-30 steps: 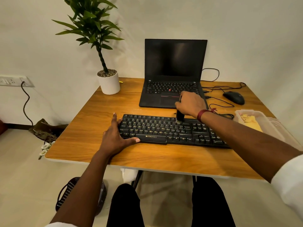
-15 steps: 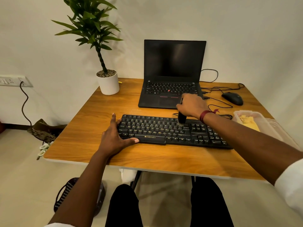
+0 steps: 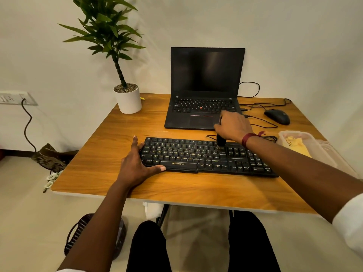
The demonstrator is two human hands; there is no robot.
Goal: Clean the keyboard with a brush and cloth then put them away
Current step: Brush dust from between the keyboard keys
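A black keyboard (image 3: pixel 198 158) lies across the middle of the wooden table (image 3: pixel 110 142). My right hand (image 3: pixel 232 125) grips a black brush (image 3: pixel 221 141) upright, with its bristles down on the keys near the top row, right of centre. My left hand (image 3: pixel 137 165) rests flat against the keyboard's left end, fingers straight along the side and thumb along the front edge. A yellow cloth (image 3: pixel 297 144) lies in a clear plastic box (image 3: pixel 322 152) at the table's right edge.
An open black laptop (image 3: pixel 204 89) stands behind the keyboard. A potted plant (image 3: pixel 127 97) sits at the back left, and a black mouse (image 3: pixel 277 116) with cables at the back right. My legs are under the table's front edge.
My right hand has shifted the brush slightly to the right and toward me along the upper key rows. My left hand has stayed at the keyboard's left end.
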